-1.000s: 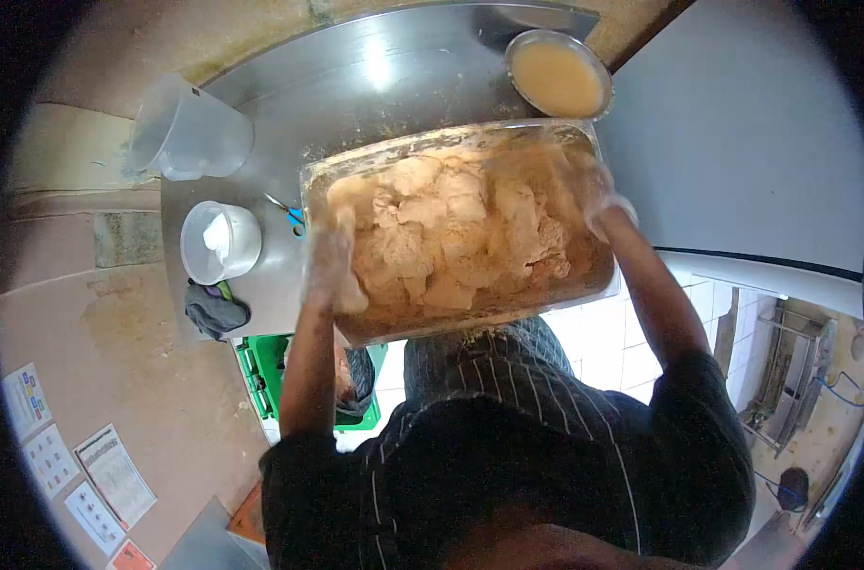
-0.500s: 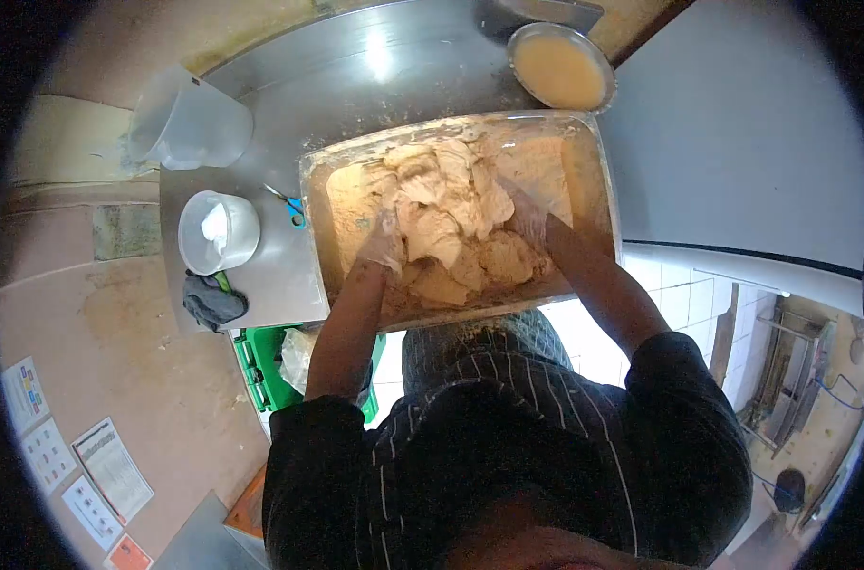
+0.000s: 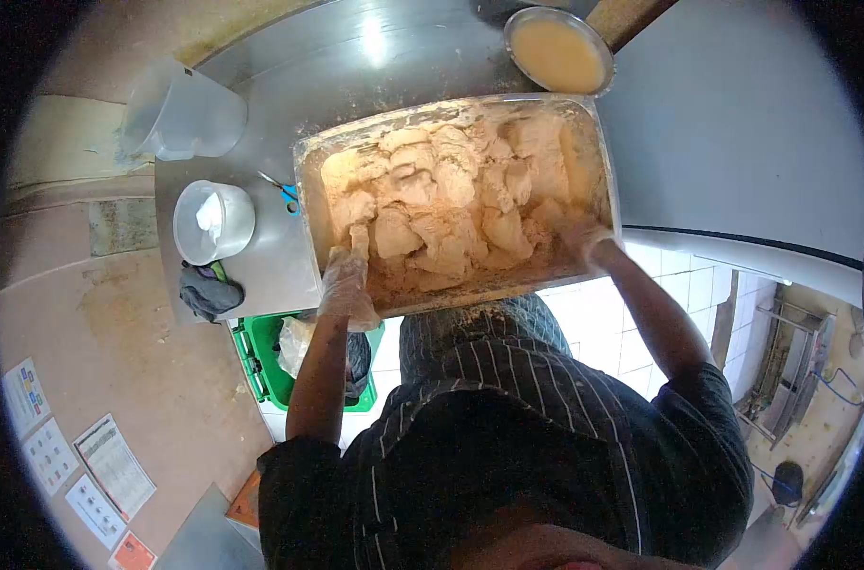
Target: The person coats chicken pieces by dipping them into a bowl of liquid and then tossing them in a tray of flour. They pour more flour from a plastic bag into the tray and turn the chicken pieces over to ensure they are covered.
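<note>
A large rectangular tub [image 3: 310,242] holds beige flour and several pale, flour-coated pieces, apparently meat [image 3: 408,187], spread across its width. At the near left corner is my left hand [image 3: 348,283] in a clear plastic glove. Its floured fingers stretch forward inside the tub beside the coated pieces. My right hand [image 3: 576,233], also gloved, reaches into the tub's right side among the flour. Motion blurs its fingers, and I cannot tell whether they grip a piece.
A steel bowl of cloudy tan liquid [image 3: 558,55] stands behind the tub's right corner. On the left are a clear bucket [image 3: 199,114], a tub of white powder [image 3: 239,228], blue-handled scissors [image 3: 290,197] and a dark cloth [image 3: 209,293]. Below is a green bin [image 3: 258,361].
Both hands have moved apart from the middle toward the tub's sides and nearer to me. The heaped coated pieces now lie spread out across the tub.
</note>
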`<state>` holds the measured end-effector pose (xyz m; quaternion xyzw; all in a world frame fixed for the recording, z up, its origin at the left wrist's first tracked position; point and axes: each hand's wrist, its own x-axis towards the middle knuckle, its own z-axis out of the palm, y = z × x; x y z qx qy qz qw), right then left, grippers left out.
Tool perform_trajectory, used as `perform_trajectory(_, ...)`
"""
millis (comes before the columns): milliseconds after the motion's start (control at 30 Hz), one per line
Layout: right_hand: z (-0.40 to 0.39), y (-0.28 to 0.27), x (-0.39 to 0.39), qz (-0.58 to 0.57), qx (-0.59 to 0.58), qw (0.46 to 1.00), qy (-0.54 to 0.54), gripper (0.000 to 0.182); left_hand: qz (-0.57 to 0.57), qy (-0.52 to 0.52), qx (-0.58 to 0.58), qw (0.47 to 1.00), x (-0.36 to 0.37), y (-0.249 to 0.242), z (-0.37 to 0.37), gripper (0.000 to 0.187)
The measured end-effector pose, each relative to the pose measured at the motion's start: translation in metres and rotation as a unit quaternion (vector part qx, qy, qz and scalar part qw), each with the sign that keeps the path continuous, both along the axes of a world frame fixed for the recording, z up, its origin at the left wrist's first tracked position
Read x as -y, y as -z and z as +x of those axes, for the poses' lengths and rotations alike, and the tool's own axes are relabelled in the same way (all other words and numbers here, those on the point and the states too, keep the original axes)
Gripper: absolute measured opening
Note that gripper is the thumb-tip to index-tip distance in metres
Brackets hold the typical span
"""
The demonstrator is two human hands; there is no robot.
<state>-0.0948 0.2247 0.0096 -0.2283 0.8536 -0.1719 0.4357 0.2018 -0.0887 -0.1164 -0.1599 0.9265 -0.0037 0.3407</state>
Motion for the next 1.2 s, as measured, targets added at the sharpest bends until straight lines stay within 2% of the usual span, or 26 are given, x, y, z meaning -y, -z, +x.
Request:
perform_trajectory(100,0.023,0.044,-0.017,-0.032,-0.106,0.988,-0.105,0.050,0.010,-0.007,0.032,0.999,-0.009,0.005,-0.005,0.034)
perform_trajectory(133,0.028,0.060,-0.014,-0.030,-0.101,0.989,-0.102,0.050,0.082,0.009,-0.229,0.970,-0.021,0.011,-0.004,0.034)
perform_trajectory(167,0.031,0.074,-0.002,-0.079,0.096,0.992,0.004,0.048,0.150,0.022,-0.474,0.867,-0.031,0.022,0.000,0.035)
perform_trajectory(200,0.032,0.080,0.014,-0.128,0.282,0.945,0.105,0.046,0.304,-0.118,-0.439,0.837,-0.035,0.096,0.001,0.036)
perform_trajectory(233,0.041,0.078,0.029,-0.131,0.280,0.946,0.101,0.046,0.425,-0.271,-0.414,0.758,-0.038,0.166,0.002,0.039)
perform_trajectory(267,0.054,0.075,0.045,-0.133,0.370,0.882,0.259,0.045,0.421,-0.271,-0.418,0.758,-0.045,0.189,-0.010,0.039)
perform_trajectory(300,0.060,0.072,0.058,-0.131,0.447,0.787,0.405,0.045,0.449,-0.350,-0.432,0.699,-0.057,0.204,-0.031,0.043)
perform_trajectory(333,0.061,0.061,0.065,-0.131,0.448,0.787,0.403,0.045,0.474,-0.428,-0.437,0.633,-0.064,0.210,-0.040,0.048)
perform_trajectory(367,0.063,0.045,0.069,-0.140,0.487,0.751,0.423,0.048,0.474,-0.427,-0.437,0.634,-0.052,0.208,-0.036,0.048)
perform_trajectory(400,0.066,0.038,0.069,-0.148,0.523,0.713,0.444,0.051,0.169,-0.152,-0.415,0.881,-0.032,0.200,-0.028,0.044)
perform_trajectory(433,0.066,0.041,0.065,-0.149,0.522,0.712,0.447,0.051,-0.174,0.160,-0.301,0.924,-0.021,0.187,-0.026,0.042)
perform_trajectory(467,0.061,0.048,0.058,-0.174,0.495,0.747,0.408,0.050,-0.011,0.076,-0.305,0.949,-0.024,0.143,-0.039,0.042)
perform_trajectory(533,0.044,0.060,0.046,-0.216,0.440,0.809,0.324,0.048,0.307,-0.147,-0.314,0.886,-0.032,0.046,-0.066,0.043)
perform_trajectory(600,0.038,0.067,0.036,-0.255,0.379,0.858,0.235,0.045,0.330,-0.187,-0.355,0.855,-0.015,0.080,-0.035,0.042)
perform_trajectory(633,0.034,0.041,0.039,-0.254,0.379,0.858,0.235,0.045,0.350,-0.222,-0.397,0.819,0.001,0.109,-0.013,0.041)
perform_trajectory(700,0.027,-0.031,0.048,-0.156,0.312,0.936,0.043,0.055,0.385,-0.290,-0.472,0.738,0.015,0.142,0.020,0.040)
perform_trajectory(733,0.023,-0.024,0.042,-0.158,0.311,0.936,0.043,0.055,0.326,-0.259,-0.420,0.806,0.026,0.116,0.030,0.039)
perform_trajectory(800,0.016,0.005,0.024,-0.253,0.095,0.963,-0.001,0.057,0.168,-0.107,-0.255,0.946,0.026,0.055,0.035,0.038)
perform_trajectory(867,0.017,0.043,0.021,-0.221,0.115,0.968,0.004,0.056,0.033,0.071,-0.120,0.990,0.010,0.008,0.031,0.037)
perform_trajectory(933,0.025,0.084,0.017,-0.157,0.155,0.975,0.018,0.054,-0.071,0.225,-0.071,0.969,-0.012,-0.026,0.021,0.037)
perform_trajectory(967,0.026,0.097,0.016,-0.124,0.173,0.977,0.025,0.053,-0.069,0.225,-0.070,0.969,-0.018,-0.042,0.003,0.037)
perform_trajectory(1033,0.031,0.097,0.025,-0.094,0.189,0.977,0.031,0.054,0.089,0.002,0.118,0.989,-0.026,-0.059,-0.039,0.035)
perform_trajectory(1067,0.051,0.083,0.040,-0.128,0.346,0.915,0.165,0.056,0.165,-0.019,-0.051,0.985,-0.025,-0.020,-0.013,0.033)
perform_trajectory(1100,0.069,0.075,0.053,-0.154,0.486,0.809,0.291,0.060,0.192,-0.063,-0.216,0.955,-0.046,-0.006,-0.002,0.031)
perform_trajectory(1133,0.079,0.075,0.063,-0.157,0.486,0.809,0.292,0.060,0.211,-0.101,-0.378,0.896,-0.068,-0.001,-0.006,0.030)
perform_trajectory(1200,0.094,0.077,0.077,-0.280,0.649,0.586,0.396,0.050,0.360,-0.167,-0.231,0.888,-0.075,0.002,-0.051,0.033)
